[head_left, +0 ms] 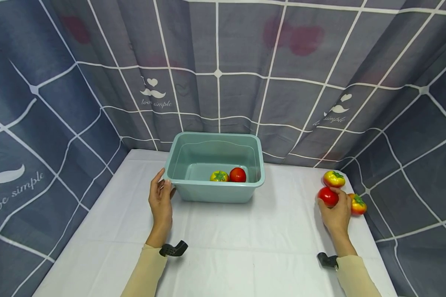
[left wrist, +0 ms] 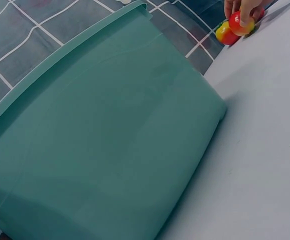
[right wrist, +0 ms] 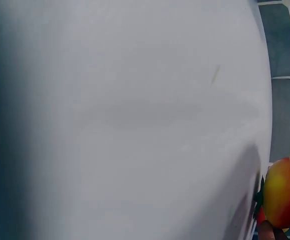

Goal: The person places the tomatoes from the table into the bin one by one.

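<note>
A pale green plastic bin (head_left: pixel 212 192) stands on the white table; its outer wall fills much of the left wrist view. My left hand (head_left: pixel 161 204) grips its near left corner at the rim, in the left wrist view almost wholly out of frame. Inside the bin lie a yellow-and-green-topped tomato (head_left: pixel 219 176) and a red tomato (head_left: pixel 238 175). At the table's right side my right hand (head_left: pixel 336 210) holds another tomato (head_left: pixel 328 197), red with a yellow flank (right wrist: pixel 280 192), its green leafy top facing down. Two more red-and-yellow tomatoes, one behind (head_left: pixel 333 179) and one to the right (head_left: pixel 357 204), lie close about that hand.
A grey-blue checked curtain (head_left: pixel 241 99) hangs behind the table and along both sides. The bin's back stands close to it. White cloth (head_left: pixel 223 239) covers the table between the bin and the right hand. A black device sits on each wrist.
</note>
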{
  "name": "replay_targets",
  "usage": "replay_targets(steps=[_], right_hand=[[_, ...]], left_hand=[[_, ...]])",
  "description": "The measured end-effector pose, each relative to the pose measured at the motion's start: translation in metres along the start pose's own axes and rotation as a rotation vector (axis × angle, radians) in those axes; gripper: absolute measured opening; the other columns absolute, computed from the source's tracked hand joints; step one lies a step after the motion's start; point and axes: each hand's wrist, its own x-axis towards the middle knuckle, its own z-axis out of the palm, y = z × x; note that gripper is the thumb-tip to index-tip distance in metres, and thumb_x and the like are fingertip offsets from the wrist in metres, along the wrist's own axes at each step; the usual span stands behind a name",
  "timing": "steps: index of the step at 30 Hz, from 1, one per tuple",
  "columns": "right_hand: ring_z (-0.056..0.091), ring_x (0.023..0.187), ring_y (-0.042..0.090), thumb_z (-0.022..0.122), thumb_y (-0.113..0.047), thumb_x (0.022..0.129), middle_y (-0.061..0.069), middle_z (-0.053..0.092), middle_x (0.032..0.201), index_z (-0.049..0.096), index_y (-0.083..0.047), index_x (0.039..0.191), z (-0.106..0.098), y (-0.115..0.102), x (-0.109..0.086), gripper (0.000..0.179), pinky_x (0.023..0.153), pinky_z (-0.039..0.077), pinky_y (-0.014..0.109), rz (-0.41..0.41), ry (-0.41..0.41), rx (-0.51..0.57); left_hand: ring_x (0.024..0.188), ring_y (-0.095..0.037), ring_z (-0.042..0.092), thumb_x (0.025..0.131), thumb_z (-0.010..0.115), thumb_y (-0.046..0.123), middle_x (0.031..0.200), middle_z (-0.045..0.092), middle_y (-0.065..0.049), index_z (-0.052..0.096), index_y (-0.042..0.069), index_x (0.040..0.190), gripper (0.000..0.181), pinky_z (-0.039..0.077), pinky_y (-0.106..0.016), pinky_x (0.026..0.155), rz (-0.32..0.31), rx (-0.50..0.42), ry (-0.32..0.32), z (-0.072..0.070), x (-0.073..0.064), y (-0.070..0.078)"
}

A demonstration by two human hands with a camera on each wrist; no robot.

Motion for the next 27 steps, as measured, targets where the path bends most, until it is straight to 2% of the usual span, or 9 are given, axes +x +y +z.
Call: replay_targets(steps=[4,7,10,12,14,20,27], right_hand=[[0.039,0.149,0.046,0.076,-0.010,0.097,0.026,0.040,0.157,0.047,-0.009,0.154,0.000,-0.010,-0.001,0.063,0.124,0.039,0.067,-0.032,0.010,0.041],[0.045,0.144,0.040,0.078,-0.012,0.097,0.022,0.043,0.154,0.049,-0.011,0.152,0.000,-0.024,-0.003,0.062,0.121,0.047,0.061,-0.060,0.013,0.062],[0.051,0.139,0.035,0.081,-0.014,0.096,0.018,0.046,0.152,0.052,-0.012,0.151,0.001,-0.038,-0.006,0.062,0.115,0.054,0.032,-0.096,0.011,0.088],[0.055,0.137,0.033,0.082,-0.013,0.094,0.016,0.048,0.150,0.054,-0.012,0.150,0.004,-0.049,-0.006,0.062,0.104,0.051,0.013,-0.135,0.015,0.115],[0.058,0.135,0.035,0.084,-0.011,0.093,0.017,0.050,0.148,0.056,-0.011,0.148,0.007,-0.060,-0.007,0.062,0.095,0.044,0.000,-0.186,0.018,0.153],[0.064,0.128,0.041,0.088,-0.008,0.088,0.021,0.055,0.139,0.062,-0.008,0.143,0.020,-0.100,-0.011,0.061,0.087,0.045,-0.001,-0.352,-0.017,0.257],[0.064,0.128,0.033,0.089,-0.011,0.089,0.014,0.058,0.142,0.063,-0.014,0.143,0.033,-0.156,-0.014,0.061,0.094,0.051,0.007,-0.514,-0.078,0.327]], left_hand=[[0.125,-0.013,0.063,0.114,0.055,0.032,0.136,0.058,-0.006,0.051,0.030,0.160,0.046,0.055,-0.035,0.108,0.002,0.005,-0.002,0.000,0.000,0.000],[0.125,-0.014,0.063,0.114,0.056,0.033,0.134,0.059,-0.003,0.052,0.031,0.160,0.046,0.055,-0.038,0.108,0.001,0.008,-0.002,0.000,-0.001,0.001],[0.125,-0.014,0.063,0.114,0.057,0.033,0.133,0.059,-0.002,0.052,0.031,0.160,0.046,0.055,-0.042,0.109,0.000,0.005,-0.004,0.000,-0.001,0.001],[0.125,-0.014,0.063,0.113,0.057,0.033,0.133,0.059,-0.002,0.051,0.031,0.160,0.047,0.054,-0.044,0.110,-0.001,0.001,-0.006,0.000,-0.001,0.001],[0.126,-0.014,0.063,0.114,0.056,0.033,0.134,0.059,-0.002,0.051,0.031,0.160,0.047,0.054,-0.045,0.111,-0.002,0.002,-0.009,0.000,-0.001,0.001],[0.126,-0.014,0.063,0.114,0.056,0.032,0.136,0.058,-0.006,0.052,0.031,0.160,0.046,0.055,-0.043,0.110,-0.002,0.001,-0.007,-0.001,-0.001,0.001],[0.128,-0.015,0.062,0.114,0.056,0.034,0.137,0.058,-0.005,0.050,0.032,0.160,0.047,0.053,-0.044,0.111,0.004,0.008,-0.016,-0.001,-0.001,0.000]])
